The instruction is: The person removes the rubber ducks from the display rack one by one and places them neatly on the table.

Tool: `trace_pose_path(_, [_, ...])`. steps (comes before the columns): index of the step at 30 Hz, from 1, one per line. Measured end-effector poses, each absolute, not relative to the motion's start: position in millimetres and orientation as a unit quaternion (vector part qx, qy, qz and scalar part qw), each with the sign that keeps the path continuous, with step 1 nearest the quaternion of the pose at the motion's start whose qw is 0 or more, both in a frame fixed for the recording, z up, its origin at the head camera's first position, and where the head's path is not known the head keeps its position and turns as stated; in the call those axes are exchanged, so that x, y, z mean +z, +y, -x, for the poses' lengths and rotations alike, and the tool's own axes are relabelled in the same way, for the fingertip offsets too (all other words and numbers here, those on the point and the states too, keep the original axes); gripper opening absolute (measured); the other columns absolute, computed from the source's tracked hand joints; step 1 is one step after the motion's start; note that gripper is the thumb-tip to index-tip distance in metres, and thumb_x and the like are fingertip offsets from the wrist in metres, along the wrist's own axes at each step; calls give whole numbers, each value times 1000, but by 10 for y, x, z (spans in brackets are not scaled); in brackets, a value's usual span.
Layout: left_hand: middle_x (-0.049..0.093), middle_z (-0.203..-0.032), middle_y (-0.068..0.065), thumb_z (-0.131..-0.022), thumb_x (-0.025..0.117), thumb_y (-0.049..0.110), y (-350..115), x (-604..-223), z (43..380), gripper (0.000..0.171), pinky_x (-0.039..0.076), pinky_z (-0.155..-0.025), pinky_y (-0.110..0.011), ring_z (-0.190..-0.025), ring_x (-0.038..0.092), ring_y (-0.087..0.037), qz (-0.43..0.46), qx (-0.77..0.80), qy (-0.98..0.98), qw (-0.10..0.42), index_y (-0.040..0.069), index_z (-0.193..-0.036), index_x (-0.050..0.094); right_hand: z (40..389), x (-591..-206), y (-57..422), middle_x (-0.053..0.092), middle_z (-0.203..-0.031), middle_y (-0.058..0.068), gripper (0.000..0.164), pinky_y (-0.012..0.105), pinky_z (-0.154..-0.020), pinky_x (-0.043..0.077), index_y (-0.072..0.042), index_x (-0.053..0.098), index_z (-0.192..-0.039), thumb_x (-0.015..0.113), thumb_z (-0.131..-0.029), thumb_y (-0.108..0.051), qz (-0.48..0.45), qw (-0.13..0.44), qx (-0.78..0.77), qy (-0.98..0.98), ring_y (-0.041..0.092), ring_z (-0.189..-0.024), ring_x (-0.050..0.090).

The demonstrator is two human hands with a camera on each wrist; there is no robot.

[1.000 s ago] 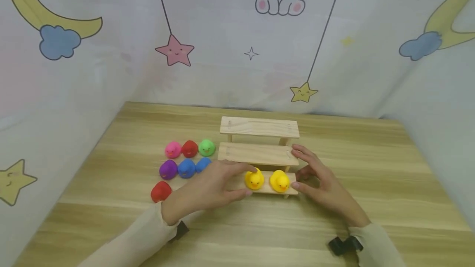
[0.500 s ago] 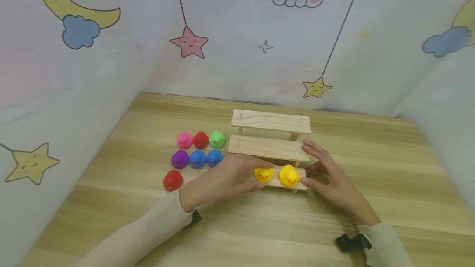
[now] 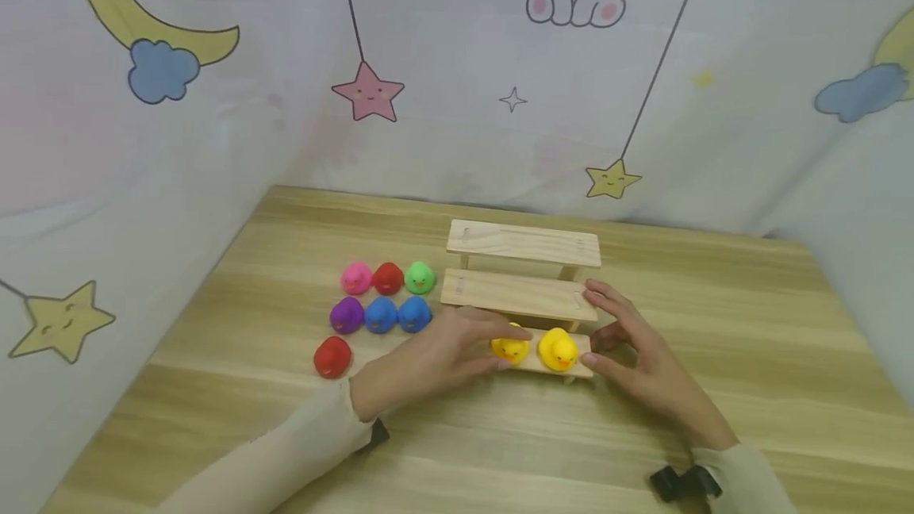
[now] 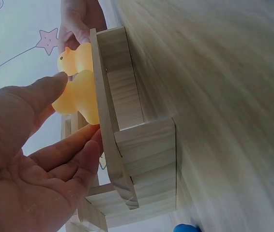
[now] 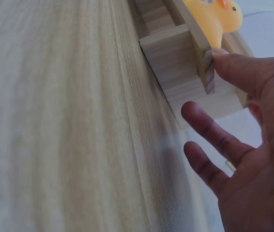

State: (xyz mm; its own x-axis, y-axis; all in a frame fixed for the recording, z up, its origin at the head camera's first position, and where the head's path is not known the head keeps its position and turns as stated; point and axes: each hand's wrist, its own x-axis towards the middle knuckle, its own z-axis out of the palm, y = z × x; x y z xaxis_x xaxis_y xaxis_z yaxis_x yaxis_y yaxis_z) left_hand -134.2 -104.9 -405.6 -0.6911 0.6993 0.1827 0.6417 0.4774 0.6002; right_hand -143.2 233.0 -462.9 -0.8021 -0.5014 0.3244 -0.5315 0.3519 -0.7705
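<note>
A stepped wooden stand [image 3: 517,294] has two yellow rubber ducks on its lowest board. My left hand [image 3: 428,359] holds the left yellow duck [image 3: 511,354] between thumb and fingers; in the left wrist view that duck [image 4: 84,96] sits against the board, partly covered by the hand. Beside it stands the right yellow duck [image 3: 559,350], untouched by the left hand. At the stand's right end, my right hand [image 3: 639,351] has its thumb against the lowest board's end and a finger at the middle board. In the right wrist view, two fingers [image 5: 217,133] extend loosely, touching nothing.
Left of the stand lie pink [image 3: 356,278], dark red [image 3: 388,278] and green [image 3: 420,278] ducks, then purple [image 3: 347,315] and blue [image 3: 381,314] ones. A red duck [image 3: 332,357] lies nearer. Printed cloth walls [image 3: 457,141] surround the wooden table [image 3: 464,450].
The head view has shifted, so everything appears farther right. My left fingers have closed in around the left yellow duck. The right hand stays at the stand's end.
</note>
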Motion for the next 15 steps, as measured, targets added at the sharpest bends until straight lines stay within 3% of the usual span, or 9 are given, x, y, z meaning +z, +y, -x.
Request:
trace_pose_path(8, [78, -132, 0, -101, 77, 24, -1058, -4037, 1332, 37, 58, -109, -30, -125, 72, -17, -403, 336, 851, 30, 18, -137, 73, 1427, -4631, 2324, 27, -178, 6, 88, 18, -94, 58, -9, 39, -165, 81, -89, 9, -302, 13, 479, -825, 11, -100, 72])
trace_pose_path(15, [77, -133, 1, -101, 77, 28, -1117, -4032, 1271, 36, 58, -110, -35, -124, 71, -18, -389, 327, 860, 43, 23, -136, 74, 1430, -4606, 2304, 28, -178, 7, 90, 18, -94, 58, -8, 39, -165, 81, -88, 10, -304, 11, 477, -824, 10, -100, 72])
